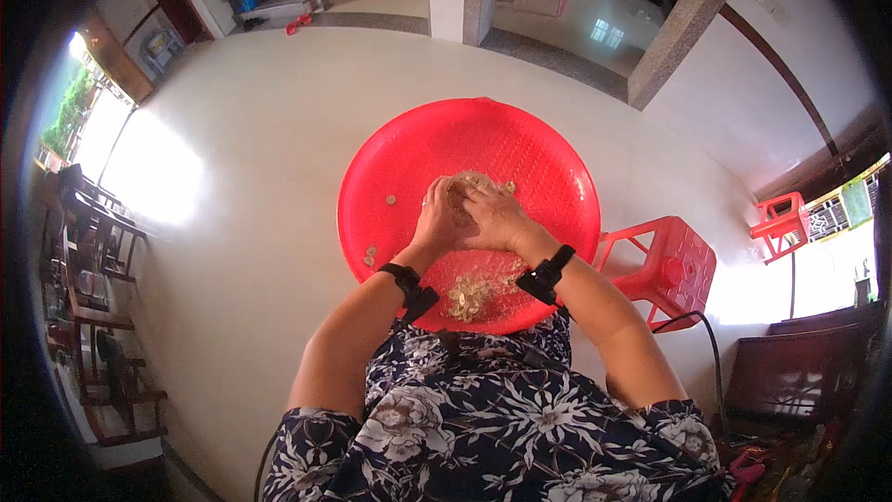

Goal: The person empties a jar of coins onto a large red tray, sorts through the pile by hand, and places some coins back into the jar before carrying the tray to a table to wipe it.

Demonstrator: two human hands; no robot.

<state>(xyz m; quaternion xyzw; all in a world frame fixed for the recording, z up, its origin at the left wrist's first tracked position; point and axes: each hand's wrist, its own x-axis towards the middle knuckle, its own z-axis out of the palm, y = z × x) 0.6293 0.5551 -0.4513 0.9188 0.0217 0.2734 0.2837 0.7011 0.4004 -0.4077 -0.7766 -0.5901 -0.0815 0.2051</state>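
A round red plastic basin (411,146) lies in front of me, near my lap. Over its middle, my left hand (437,216) is curled around the left side of a small round container (470,179), which looks translucent and holds pale, crumbly bits. The fingers of my right hand (493,213) are at the container's opening, among the bits; whether they pinch any is hidden. A heap of the same pale yellowish pieces (468,298) lies at the basin's near edge. Several small round slices, one of them (391,200) at the left, rest on the basin's floor.
A red plastic stool (669,265) stands against the right side of the basin, with a dark cable beside it. Another red stool (780,219) is farther right. Dark wooden furniture (104,321) lines the left side. Red slippers (298,24) lie near the far doorway.
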